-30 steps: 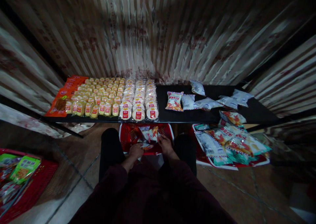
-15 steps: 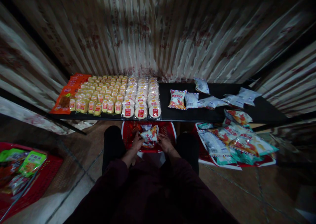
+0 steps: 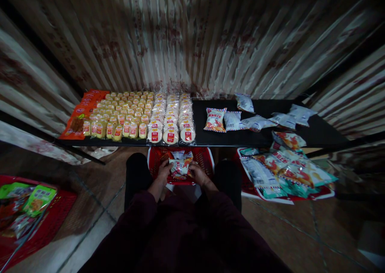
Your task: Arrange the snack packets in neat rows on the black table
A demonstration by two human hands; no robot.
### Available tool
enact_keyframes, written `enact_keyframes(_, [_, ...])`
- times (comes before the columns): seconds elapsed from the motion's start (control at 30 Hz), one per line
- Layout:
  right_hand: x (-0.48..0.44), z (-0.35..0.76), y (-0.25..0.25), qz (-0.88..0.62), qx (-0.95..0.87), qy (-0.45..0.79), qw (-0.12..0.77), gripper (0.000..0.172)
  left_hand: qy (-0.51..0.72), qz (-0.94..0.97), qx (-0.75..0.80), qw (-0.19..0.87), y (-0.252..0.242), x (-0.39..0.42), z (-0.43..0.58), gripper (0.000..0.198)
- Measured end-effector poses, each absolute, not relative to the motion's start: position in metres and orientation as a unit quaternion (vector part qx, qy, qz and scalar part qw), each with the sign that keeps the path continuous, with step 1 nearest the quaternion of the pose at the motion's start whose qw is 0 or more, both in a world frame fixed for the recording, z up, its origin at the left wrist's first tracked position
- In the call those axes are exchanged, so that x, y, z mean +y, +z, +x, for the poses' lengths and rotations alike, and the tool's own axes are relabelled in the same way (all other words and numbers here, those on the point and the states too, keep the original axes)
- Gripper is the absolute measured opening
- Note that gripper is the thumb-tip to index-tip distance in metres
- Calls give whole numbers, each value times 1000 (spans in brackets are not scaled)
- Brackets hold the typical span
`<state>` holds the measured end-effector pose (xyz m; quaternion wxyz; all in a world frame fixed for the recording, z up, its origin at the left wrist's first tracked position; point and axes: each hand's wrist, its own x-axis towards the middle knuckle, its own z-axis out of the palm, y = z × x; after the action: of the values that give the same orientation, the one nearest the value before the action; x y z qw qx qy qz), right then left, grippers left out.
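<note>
My left hand (image 3: 164,172) and my right hand (image 3: 196,172) are both closed on the edges of a white and red snack packet (image 3: 179,165), held between them over a red basket (image 3: 203,155) between my knees. More packets lie in that basket. Just beyond it runs a low black shelf (image 3: 255,138). On its left stand rows of small yellow wrapped cakes (image 3: 120,114) and round white wrapped buns (image 3: 171,120). To the right of the buns lies a snack packet (image 3: 214,120) of the same kind, with pale packets (image 3: 255,123) beside it.
A pile of snack packets (image 3: 285,170) lies in a red basket on the floor at the right. Another red basket with green packets (image 3: 36,198) sits at the far left. An orange pack (image 3: 80,112) fills the shelf's left end. A striped curtain (image 3: 192,44) hangs behind.
My left hand rose from low in the basket to the packet, which my right hand was holding. Both hands now hold it flat between them, slightly lower than half a second ago.
</note>
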<state>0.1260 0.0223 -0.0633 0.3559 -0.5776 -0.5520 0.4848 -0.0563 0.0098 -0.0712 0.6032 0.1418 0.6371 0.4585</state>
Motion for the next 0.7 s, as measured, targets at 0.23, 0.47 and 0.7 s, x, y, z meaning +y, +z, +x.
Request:
enact_keyframes(0.23, [20,129,-61,-532,-410,623,402,43,484,108,636,592,-72,19,-42,47])
enact_keyframes(0.47, [26,116,-67,-570,-229,664,427,34,442,100,615,645,-65,16,-41,36])
enact_keyframes(0.7, [26,117,-68,-604,-178,643,436,35,428,105,603,665,-74,8,-37,32])
